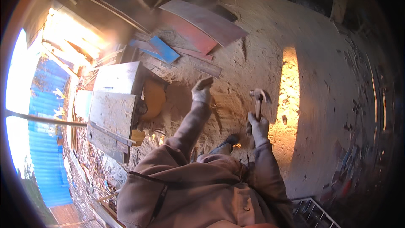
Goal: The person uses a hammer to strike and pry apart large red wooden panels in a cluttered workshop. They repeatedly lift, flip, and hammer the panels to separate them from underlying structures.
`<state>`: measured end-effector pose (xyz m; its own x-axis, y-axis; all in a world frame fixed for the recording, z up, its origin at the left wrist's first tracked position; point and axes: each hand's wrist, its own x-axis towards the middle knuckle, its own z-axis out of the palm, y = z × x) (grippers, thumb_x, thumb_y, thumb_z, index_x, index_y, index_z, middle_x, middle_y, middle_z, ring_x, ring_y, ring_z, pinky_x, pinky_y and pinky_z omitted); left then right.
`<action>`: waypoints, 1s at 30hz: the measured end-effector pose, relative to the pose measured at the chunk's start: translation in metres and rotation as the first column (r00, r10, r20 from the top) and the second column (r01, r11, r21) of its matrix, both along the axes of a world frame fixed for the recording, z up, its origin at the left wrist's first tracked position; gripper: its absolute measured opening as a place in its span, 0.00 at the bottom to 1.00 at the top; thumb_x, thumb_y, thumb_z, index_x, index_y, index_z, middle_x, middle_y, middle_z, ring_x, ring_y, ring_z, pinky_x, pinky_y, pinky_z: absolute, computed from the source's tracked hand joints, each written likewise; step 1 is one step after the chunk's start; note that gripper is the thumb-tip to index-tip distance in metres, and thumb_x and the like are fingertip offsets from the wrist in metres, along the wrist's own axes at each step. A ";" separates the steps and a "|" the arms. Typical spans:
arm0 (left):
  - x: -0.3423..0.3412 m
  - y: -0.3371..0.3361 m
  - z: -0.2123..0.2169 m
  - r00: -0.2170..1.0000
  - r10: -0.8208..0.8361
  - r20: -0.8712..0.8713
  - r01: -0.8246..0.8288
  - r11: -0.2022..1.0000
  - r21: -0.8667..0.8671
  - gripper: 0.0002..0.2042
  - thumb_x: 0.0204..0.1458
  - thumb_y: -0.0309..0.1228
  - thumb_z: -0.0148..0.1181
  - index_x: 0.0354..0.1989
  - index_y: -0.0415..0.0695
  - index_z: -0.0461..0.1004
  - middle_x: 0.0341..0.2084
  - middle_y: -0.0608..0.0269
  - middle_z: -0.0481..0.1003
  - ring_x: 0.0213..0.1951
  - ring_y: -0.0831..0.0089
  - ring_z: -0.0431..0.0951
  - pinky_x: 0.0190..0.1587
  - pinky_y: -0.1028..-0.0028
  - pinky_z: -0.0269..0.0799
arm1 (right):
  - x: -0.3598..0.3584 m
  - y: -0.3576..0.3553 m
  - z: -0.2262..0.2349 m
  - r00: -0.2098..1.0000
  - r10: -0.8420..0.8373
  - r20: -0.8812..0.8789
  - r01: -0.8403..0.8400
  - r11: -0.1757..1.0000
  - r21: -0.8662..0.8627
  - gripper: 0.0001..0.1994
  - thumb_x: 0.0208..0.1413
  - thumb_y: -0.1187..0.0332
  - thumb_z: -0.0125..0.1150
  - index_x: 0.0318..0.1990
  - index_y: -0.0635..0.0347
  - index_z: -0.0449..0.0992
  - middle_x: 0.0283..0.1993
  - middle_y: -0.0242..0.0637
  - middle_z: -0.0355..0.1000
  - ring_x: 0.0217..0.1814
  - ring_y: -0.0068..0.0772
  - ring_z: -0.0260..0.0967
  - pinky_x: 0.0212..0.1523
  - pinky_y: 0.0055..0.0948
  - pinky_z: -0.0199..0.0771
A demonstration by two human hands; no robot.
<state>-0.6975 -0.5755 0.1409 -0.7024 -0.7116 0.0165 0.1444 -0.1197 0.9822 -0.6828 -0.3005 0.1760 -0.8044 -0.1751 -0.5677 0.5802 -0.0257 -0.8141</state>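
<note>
Over the middle of the dusty floor [253, 59], we hold a claw hammer [258, 109] in the right hand [259, 128]: the gloved fingers wrap the handle, and the head points away from us. Our left hand [202, 91], also gloved, is raised well apart from the hammer. Its fingers look drawn together; we cannot tell whether they pinch anything small.

We judge the hazards as follows. Slip: dust or a loose glove could let the handle turn, dropping the hammer near our boot [232, 139]. Strike: a swing carried too far left could hit our left hand. Trip: toward the floor's far edge, the reddish-brown sheet [211, 19] and blue board [164, 49] could slide if stepped on. Snag: at left, the metal-topped stand [113, 107] could catch our sleeve on its near corner. Glare: the sunlit strip [290, 84] just right of the hammer could mask small objects.
</note>
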 end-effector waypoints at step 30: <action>0.457 0.485 0.321 -0.948 0.285 0.144 -0.166 -0.055 -0.985 0.07 0.38 0.24 0.59 0.29 0.48 0.75 0.31 0.64 0.77 0.40 0.65 0.78 0.41 0.65 0.75 | 0.654 -0.026 -0.152 -0.646 -0.676 0.356 0.746 -0.459 0.483 0.16 0.64 0.55 0.60 0.29 0.53 0.69 0.18 0.27 0.63 0.15 0.23 0.62 0.15 0.28 0.60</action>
<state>-0.2402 -0.0901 0.4622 0.7790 -0.1773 0.6014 -0.3852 -0.8921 0.2360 -0.0286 -0.3266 0.0239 0.4813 0.2964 -0.8249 -0.2609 -0.8500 -0.4576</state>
